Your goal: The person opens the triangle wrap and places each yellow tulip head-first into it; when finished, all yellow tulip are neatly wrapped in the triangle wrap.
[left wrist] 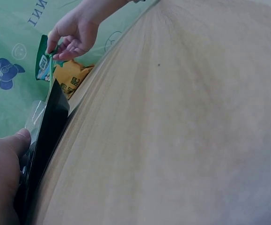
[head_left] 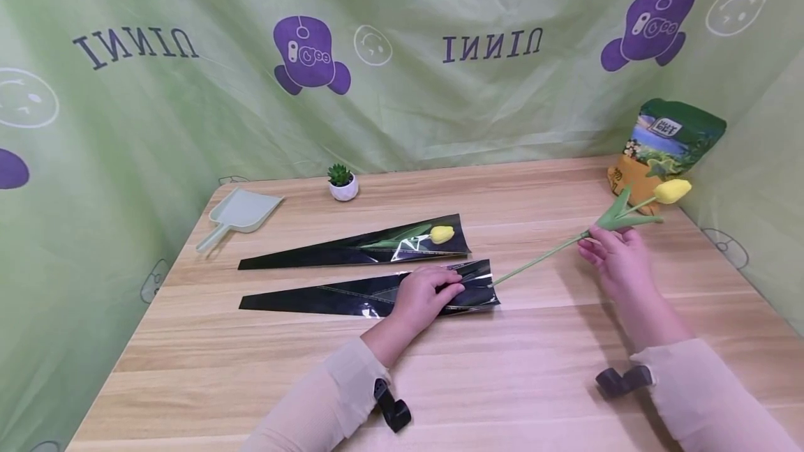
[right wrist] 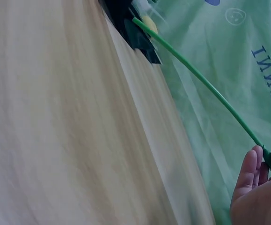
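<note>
In the head view my left hand (head_left: 427, 291) is at the wide end of the nearer black flower sleeve (head_left: 289, 302), pinching its clear front film between thumb and fingers. The left wrist view shows the thumb (left wrist: 22, 140) against that film, with the black backing (left wrist: 48, 126) beside it. My right hand (head_left: 618, 257) pinches an artificial yellow tulip (head_left: 672, 192) just below its leaves. Its green stem (right wrist: 196, 72) slants down left, the cut end right at the sleeve's mouth. The bloom points away to the right.
A second black sleeve (head_left: 301, 254) with a yellow tulip (head_left: 442, 234) inside lies behind the first. Farther back are a small potted succulent (head_left: 343, 188), a pale dustpan (head_left: 243, 212) at left and a green-and-orange bag (head_left: 672, 138) at right. A green printed curtain (head_left: 402, 110) surrounds the table.
</note>
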`<state>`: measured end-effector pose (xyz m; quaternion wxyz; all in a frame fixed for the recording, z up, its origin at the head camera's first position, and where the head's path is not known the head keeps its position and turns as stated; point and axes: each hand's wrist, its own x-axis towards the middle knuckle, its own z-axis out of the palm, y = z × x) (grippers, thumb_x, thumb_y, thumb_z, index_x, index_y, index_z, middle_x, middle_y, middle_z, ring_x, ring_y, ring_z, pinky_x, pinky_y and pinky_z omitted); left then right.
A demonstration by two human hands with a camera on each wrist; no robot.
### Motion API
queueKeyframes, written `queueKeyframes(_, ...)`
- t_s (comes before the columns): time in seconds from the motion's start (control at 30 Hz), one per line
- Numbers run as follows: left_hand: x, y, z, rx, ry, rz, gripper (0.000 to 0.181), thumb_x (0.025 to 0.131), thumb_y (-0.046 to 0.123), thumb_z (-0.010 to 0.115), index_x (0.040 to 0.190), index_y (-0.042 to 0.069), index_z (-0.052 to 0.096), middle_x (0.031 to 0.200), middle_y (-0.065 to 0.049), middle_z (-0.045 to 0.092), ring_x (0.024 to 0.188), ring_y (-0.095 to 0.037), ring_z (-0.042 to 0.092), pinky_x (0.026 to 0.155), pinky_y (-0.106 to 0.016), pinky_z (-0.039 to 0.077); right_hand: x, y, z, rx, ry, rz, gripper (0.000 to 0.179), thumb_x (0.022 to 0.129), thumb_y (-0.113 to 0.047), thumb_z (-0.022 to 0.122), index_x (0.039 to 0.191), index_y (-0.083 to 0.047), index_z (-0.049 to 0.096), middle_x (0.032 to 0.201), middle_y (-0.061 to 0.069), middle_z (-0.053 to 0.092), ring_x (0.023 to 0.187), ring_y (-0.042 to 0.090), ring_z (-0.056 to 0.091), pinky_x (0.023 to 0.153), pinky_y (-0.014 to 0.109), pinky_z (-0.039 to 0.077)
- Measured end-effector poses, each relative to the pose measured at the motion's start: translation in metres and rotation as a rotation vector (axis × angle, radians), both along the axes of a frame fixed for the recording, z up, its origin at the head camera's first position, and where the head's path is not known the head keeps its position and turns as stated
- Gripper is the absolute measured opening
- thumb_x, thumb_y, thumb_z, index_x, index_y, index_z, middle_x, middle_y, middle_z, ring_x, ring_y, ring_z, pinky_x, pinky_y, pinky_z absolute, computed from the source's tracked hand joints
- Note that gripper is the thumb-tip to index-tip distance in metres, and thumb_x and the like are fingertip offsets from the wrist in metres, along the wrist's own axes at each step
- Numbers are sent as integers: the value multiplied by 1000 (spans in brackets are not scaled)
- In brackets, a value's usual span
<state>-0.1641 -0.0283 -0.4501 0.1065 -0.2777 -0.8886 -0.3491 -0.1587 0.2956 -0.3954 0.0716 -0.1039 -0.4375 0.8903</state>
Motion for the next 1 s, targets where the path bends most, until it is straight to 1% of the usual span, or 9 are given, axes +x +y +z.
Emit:
queueKeyframes(0.17,-1,0,0,-4,-7,4,21,89,28,71,106,16,78,110,0,75,109,-15,68,98,-31,52,1,-14,-4,21,-8,9,30,92,2,63,109,-9,40,80,0,64,69,15,71,67,23,61)
queueKeyframes(0.4,-1,0,0,-15,-9,7,21,90,28,71,106,16,78,113,0,74,110,-15,68,99,-30,52,5,-34,-10,73,-48,40,27,93,1,61,108,-12,42,81,-3,67,71,12,71,70,22,61)
queueKeyframes(0.5,-1,0,-1,-8,-24,9,21,90,28,71,106,16,78,113,0,74,110,-15,68,99,-31,52,6,-42,-13,101,-72,47,24,93,0,61,106,-13,45,81,-4,67,71,11,71,71,22,61)
queueKeyframes(0.63,-1,0,-1,-15,-20,16,21,90,29,70,106,17,78,111,1,75,110,-14,68,98,-30,53,8,-52,-16,134,-117,50,23,94,-2,62,105,-15,46,79,-6,67,71,9,70,70,22,61)
queueKeyframes(0.87,-1,1,-1,-9,-10,19,21,90,29,71,105,17,78,109,1,76,108,-14,68,97,-30,53,9,-73,-17,200,-180,66,26,94,-5,62,108,-15,43,82,-10,64,70,6,69,73,20,60)
queueKeyframes(1.0,-1,1,-2,-8,-9,20,20,90,28,71,105,17,78,109,0,76,108,-14,69,97,-31,53,10,-84,-17,227,-187,94,24,95,-5,61,108,-14,42,81,-11,64,70,5,68,72,19,60)
